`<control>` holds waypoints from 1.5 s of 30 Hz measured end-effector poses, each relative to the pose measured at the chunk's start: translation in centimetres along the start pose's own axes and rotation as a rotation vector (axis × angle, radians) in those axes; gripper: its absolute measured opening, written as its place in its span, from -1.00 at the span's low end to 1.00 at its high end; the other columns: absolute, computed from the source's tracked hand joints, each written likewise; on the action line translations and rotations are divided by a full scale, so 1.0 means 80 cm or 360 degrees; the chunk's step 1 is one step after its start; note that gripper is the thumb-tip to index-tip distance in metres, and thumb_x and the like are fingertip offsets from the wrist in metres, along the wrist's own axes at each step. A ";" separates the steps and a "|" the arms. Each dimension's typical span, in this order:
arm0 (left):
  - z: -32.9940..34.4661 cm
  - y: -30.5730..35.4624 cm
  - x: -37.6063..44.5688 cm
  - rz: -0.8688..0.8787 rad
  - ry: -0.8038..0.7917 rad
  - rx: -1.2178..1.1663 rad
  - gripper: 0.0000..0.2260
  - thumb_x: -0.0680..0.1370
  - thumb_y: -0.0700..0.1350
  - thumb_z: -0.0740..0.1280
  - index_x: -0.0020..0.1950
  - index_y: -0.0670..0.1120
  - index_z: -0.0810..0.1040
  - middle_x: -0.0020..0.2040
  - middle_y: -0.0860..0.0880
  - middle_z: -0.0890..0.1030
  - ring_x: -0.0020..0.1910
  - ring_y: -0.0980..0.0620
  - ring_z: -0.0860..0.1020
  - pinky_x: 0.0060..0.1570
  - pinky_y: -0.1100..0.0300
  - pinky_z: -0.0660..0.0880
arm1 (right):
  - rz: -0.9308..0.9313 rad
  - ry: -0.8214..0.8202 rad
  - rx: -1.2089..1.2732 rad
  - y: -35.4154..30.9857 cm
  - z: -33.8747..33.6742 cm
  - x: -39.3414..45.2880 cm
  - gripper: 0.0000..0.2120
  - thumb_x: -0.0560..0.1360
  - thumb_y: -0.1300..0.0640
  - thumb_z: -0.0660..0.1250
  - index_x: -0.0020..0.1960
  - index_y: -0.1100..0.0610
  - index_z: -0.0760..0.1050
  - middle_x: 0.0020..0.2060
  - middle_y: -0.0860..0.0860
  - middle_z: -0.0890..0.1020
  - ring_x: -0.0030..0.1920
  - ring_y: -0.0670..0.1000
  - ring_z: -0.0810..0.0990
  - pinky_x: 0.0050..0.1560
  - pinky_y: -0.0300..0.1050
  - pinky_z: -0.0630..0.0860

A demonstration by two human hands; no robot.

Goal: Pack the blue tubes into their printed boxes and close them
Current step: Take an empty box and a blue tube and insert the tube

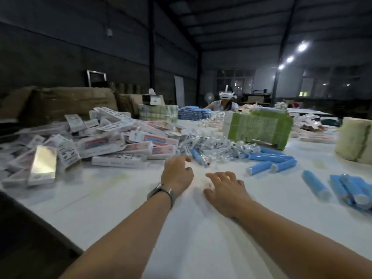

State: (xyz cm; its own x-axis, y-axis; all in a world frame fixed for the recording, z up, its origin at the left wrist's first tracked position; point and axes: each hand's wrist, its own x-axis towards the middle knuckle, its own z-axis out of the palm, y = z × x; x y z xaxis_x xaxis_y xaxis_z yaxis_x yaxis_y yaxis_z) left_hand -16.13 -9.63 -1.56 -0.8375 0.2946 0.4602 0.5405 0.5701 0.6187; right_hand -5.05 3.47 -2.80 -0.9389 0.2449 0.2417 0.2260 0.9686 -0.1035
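Both my arms stretch forward over a white table (201, 238). My left hand (177, 174), with a watch on its wrist, hovers with loosely curled fingers and holds nothing. Just beyond its fingertips lies one blue tube (198, 157) beside a heap of clear wrappers (211, 144). My right hand (226, 188) is spread, empty, fingers relaxed, low over the table. Several more blue tubes (269, 160) lie to the right, and another bunch of blue tubes (350, 188) sits at the far right. A large pile of printed boxes (112, 141) fills the left side.
A green wrapped bundle (259, 126) stands behind the tubes, a pale bundle (356, 141) at the right edge. Stacked blue packs (193, 113) and brown cartons (66, 103) sit further back. Another person wearing a white headset (226, 101) sits across the table.
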 end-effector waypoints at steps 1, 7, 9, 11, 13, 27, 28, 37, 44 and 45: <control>-0.014 -0.018 0.015 -0.0025 -0.0064 0.0192 -0.68 0.52 -0.20 0.26 0.25 0.02 0.49 0.26 -0.06 0.51 0.31 -0.14 0.41 0.23 -0.02 0.45 | -0.0015 -0.0027 -0.0038 0.002 0.001 0.004 -0.46 0.59 -0.21 0.03 0.54 -0.14 0.10 0.53 -0.06 0.22 0.52 0.08 0.09 0.43 0.14 0.14; -0.093 -0.108 0.097 -0.0157 -0.0364 0.1417 -0.22 0.45 -0.15 0.39 0.54 0.19 0.04 0.56 -0.12 0.06 0.53 -0.35 -0.01 0.40 -0.39 0.16 | -0.0028 -0.0118 0.0012 -0.002 0.010 0.012 -0.44 0.60 -0.20 -0.02 0.56 -0.10 0.04 0.55 -0.07 0.13 0.53 0.08 0.04 0.45 0.15 0.11; -0.101 -0.123 0.120 -0.0189 -0.0507 0.1561 -0.10 0.44 -0.11 0.43 0.55 0.29 -0.09 0.61 -0.04 -0.15 0.55 -0.39 -0.21 0.38 -0.51 -0.03 | -0.0055 -0.0150 0.0038 -0.001 0.009 0.014 -0.45 0.61 -0.19 -0.03 0.57 -0.12 0.01 0.56 -0.09 0.10 0.55 0.07 0.00 0.47 0.16 0.08; -0.101 -0.133 0.141 -0.0223 -0.0632 0.1526 -0.09 0.42 0.00 0.41 0.56 0.33 -0.13 0.62 -0.03 -0.22 0.57 -0.35 -0.25 0.42 -0.47 -0.13 | -0.0095 -0.0170 0.0027 -0.001 0.012 0.014 -0.47 0.62 -0.17 -0.05 0.57 -0.14 0.00 0.57 -0.09 0.07 0.56 0.05 -0.03 0.47 0.17 0.06; -0.091 -0.134 0.161 -0.0188 -0.0752 0.1373 -0.19 0.50 0.15 0.36 0.60 0.27 -0.08 0.64 -0.05 -0.13 0.60 -0.27 -0.11 0.50 -0.28 -0.11 | -0.0122 -0.0183 0.0023 -0.003 0.015 0.014 -0.48 0.62 -0.16 -0.06 0.57 -0.14 0.00 0.57 -0.10 0.07 0.56 0.04 -0.03 0.46 0.18 0.06; -0.019 -0.047 0.081 0.0221 -0.0461 0.1137 -0.46 0.55 0.02 0.38 0.44 0.24 0.21 0.31 -0.07 0.35 0.26 -0.28 0.40 0.15 -0.35 0.45 | -0.0100 -0.0133 0.0073 0.001 0.012 0.013 -0.48 0.61 -0.15 0.02 0.55 -0.11 0.11 0.53 -0.07 0.21 0.51 0.07 0.11 0.42 0.14 0.16; -0.018 -0.036 0.070 0.0275 -0.0382 0.1128 -0.45 0.55 -0.01 0.39 0.44 0.24 0.20 0.32 -0.05 0.36 0.28 -0.24 0.39 0.15 -0.35 0.45 | -0.0099 -0.0102 0.0099 -0.001 0.011 0.012 -0.47 0.60 -0.16 0.03 0.55 -0.10 0.11 0.52 -0.06 0.22 0.50 0.07 0.12 0.42 0.14 0.16; -0.024 0.093 -0.033 0.0620 0.0324 -0.0472 -0.42 0.35 -0.21 0.53 0.10 0.10 0.20 0.02 0.13 0.38 -0.03 0.06 0.51 -0.28 0.13 0.62 | 0.0345 0.0271 0.1995 0.021 -0.019 0.007 -0.61 0.63 -0.21 0.07 0.27 -0.04 0.48 -0.09 -0.02 0.71 0.07 0.02 0.62 0.05 0.04 0.47; 0.015 0.109 -0.074 0.0369 -0.0333 -0.0898 -0.45 0.31 -0.35 0.48 0.12 -0.02 0.27 0.18 -0.13 0.47 0.09 -0.11 0.59 0.04 -0.07 0.60 | 0.0524 0.0487 0.2878 0.064 -0.066 -0.003 -0.54 0.54 0.27 0.31 0.35 -0.03 0.28 0.00 0.10 0.69 -0.13 0.07 0.70 -0.21 -0.01 0.60; 0.019 0.108 -0.074 0.0278 -0.0407 -0.0906 -0.42 0.31 -0.35 0.50 0.15 -0.03 0.26 0.16 -0.10 0.45 0.09 -0.08 0.58 0.03 0.03 0.61 | 0.0495 0.0514 0.2770 0.067 -0.073 -0.009 -0.47 0.51 0.33 0.32 0.35 -0.06 0.25 0.02 0.10 0.67 -0.08 0.08 0.69 -0.20 0.00 0.60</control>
State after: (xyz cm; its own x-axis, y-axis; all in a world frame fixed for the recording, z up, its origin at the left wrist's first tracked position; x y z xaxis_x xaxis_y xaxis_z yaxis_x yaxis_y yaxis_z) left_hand -6.66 -5.30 0.09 -0.6881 0.5595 0.4621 0.5698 0.0222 0.8215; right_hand -1.65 8.70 2.08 -0.7888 0.5949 0.1546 -0.3382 -0.2099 -0.9174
